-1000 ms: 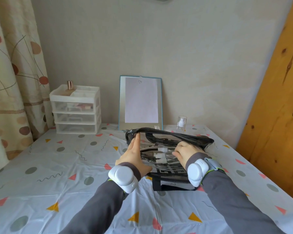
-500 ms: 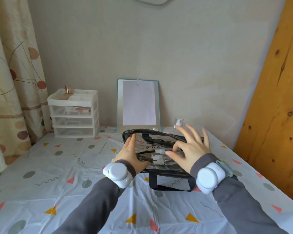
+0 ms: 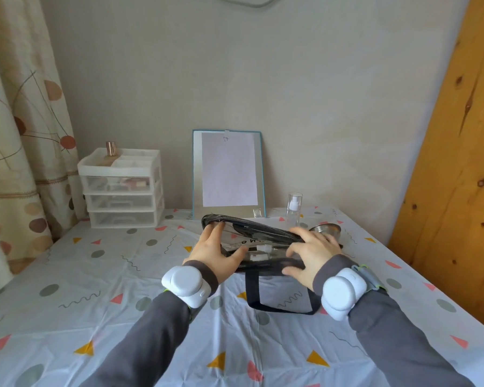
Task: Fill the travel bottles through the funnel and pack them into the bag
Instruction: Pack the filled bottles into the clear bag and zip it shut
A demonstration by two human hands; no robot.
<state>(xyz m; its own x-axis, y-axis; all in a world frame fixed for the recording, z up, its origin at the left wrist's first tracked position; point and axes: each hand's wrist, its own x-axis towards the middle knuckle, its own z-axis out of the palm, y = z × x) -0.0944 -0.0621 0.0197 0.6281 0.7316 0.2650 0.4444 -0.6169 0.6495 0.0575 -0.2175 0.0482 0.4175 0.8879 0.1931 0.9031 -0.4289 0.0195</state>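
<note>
A clear plastic bag (image 3: 259, 238) with black trim lies flattened in the middle of the table, its black handle loop hanging toward me. White-capped travel bottles (image 3: 260, 251) show through its clear side. My left hand (image 3: 214, 254) rests on the bag's left end with straight fingers, thumb along the side. My right hand (image 3: 309, 254) presses flat on the bag's right part, fingers spread. A clear spray bottle (image 3: 293, 208) stands behind the bag. A metal funnel (image 3: 326, 229) lies behind my right hand.
A white three-drawer organiser (image 3: 122, 188) stands at the back left with a copper-capped bottle (image 3: 111, 149) on top. A blue-framed mirror (image 3: 228, 173) leans on the wall. A curtain hangs at left; a wooden panel (image 3: 456, 163) stands at right.
The bag has been pressed flatter. My right hand went from curled on the bag to spread, and now lies flat on its right side. The funnel has come into view.
</note>
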